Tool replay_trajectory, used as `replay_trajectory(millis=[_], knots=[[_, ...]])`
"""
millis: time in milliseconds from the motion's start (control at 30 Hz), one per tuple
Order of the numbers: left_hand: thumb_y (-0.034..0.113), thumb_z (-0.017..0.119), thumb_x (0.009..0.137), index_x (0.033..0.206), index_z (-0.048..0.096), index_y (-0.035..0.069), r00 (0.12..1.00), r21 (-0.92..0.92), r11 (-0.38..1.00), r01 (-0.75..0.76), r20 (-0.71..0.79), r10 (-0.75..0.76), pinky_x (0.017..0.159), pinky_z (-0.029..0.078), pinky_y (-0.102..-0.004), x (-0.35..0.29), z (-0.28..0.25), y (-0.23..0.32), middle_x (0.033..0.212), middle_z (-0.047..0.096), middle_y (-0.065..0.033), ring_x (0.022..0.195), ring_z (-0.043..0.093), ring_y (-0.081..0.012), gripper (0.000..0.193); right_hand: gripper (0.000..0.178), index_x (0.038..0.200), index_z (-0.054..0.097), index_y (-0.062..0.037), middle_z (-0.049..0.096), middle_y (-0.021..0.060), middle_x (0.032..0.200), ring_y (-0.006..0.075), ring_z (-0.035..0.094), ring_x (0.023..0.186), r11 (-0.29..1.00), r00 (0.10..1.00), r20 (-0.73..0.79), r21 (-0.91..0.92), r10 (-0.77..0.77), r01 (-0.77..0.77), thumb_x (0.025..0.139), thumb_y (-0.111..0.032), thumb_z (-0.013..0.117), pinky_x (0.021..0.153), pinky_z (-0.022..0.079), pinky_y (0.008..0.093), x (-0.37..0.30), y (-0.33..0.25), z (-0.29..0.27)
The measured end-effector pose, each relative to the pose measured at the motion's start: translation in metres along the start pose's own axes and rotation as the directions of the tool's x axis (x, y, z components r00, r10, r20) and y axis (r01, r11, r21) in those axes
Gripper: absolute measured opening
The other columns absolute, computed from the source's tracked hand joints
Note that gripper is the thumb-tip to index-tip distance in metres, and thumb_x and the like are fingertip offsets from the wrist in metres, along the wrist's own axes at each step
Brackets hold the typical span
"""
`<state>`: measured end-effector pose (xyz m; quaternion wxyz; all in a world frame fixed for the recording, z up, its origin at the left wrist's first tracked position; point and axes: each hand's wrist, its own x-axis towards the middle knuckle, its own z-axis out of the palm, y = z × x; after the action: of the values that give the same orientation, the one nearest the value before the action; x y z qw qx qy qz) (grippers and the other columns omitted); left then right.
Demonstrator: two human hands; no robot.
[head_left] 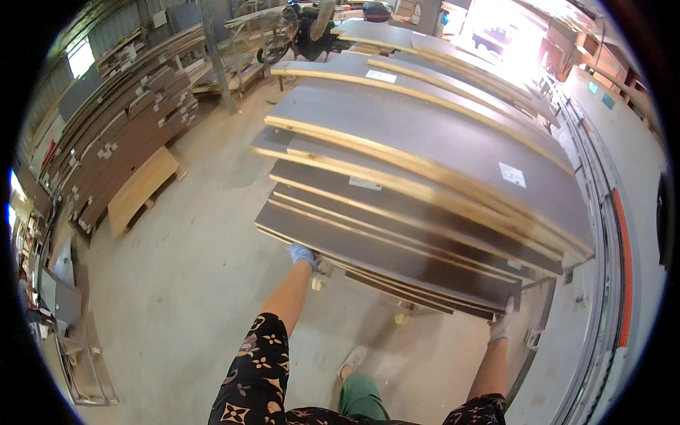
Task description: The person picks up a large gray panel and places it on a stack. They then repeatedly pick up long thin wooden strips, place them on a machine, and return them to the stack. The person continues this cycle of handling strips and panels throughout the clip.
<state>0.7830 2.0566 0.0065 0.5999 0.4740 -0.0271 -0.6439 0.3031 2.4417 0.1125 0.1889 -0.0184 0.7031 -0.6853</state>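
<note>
A long dark-brown board point(368, 248) with pale raw edges lies at the near side of a large stack. At its near left edge is my left hand point(302, 254) in a light blue glove, closed on the edge with the fingertips hidden. My right hand point(501, 324), in a pale glove, grips the near right corner; its thumb lies on top and the other fingers are out of sight below. Behind this board, more dark boards point(432, 134) overlap in uneven layers, some bearing white paper labels point(512, 174).
Along my right runs a long machine with a metal rail and a red strip point(623, 269). Further stacks of brown boards point(127, 142) stand at the left, a loose pale board point(145, 190) leaning beside them. A large caged fan point(276, 32) is at the back. Caster wheels point(401, 319) show under the stack.
</note>
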Motion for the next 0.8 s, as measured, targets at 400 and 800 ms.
replay_trajectory(millis=[400, 800], knots=[[0.028, 0.048, 0.088, 0.105, 0.059, 0.007, 0.999, 0.018, 0.999, 0.038, -0.024, -0.038, 0.063, 0.049, -0.0342, 0.12, 0.031, -0.008, 0.086, 0.061, -0.0068, 0.071, 0.058, -0.0204, 0.029, 0.096, 0.138, 0.029, -0.0192, 0.028, 0.0103, 0.142, 0.0304, 0.024, 0.13, 0.987, 0.979, 0.128, -0.031, 0.161, -0.158, 0.063, -0.068, 0.063, 0.098, 0.017, 0.061, -0.003, -0.018, 0.076], [0.025, 0.053, 0.087, 0.112, 0.056, 0.01, 0.989, 0.151, 0.985, 0.08, 0.114, -0.098, 0.059, 0.05, -0.0356, 0.154, 0.09, 0.043, 0.095, 0.063, -0.0081, 0.078, 0.061, -0.0222, 0.03, 0.079, 0.133, 0.038, -0.014, 0.042, 0.0086, 0.132, 0.0295, 0.038, 0.119, 0.994, 0.999, 0.04, -0.111, 0.009, -0.004, 0.074, -0.063, 0.055, 0.089, 0.034, 0.0518, -0.008, 0.008, 0.142]])
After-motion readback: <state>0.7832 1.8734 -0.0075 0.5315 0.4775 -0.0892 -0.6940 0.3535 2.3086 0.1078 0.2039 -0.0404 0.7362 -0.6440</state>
